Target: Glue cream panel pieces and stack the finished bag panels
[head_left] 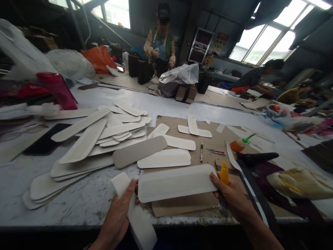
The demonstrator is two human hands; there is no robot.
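A long white panel with rounded corners (177, 182) is held level above the table's near edge. My right hand (230, 194) pinches its right end, thumb on top. A yellow handle (224, 173) sticks up from the same hand; the rest of that tool is hidden. My left hand (121, 205) is closed around a white strip (142, 222) that hangs toward my lap, and its fingertips reach the panel's left end. Beneath the panel lies brown cardboard (182, 208). Just beyond it are more white panels (163, 158) and a grey-beige one (140, 151).
Many white panels are heaped (85, 142) at left, near a black flat item (48, 139). A pen (201, 152), tweezers (217, 152) and an orange bottle with green nozzle (240, 144) lie at right. A co-worker (161, 45) stands across the table; others work far right.
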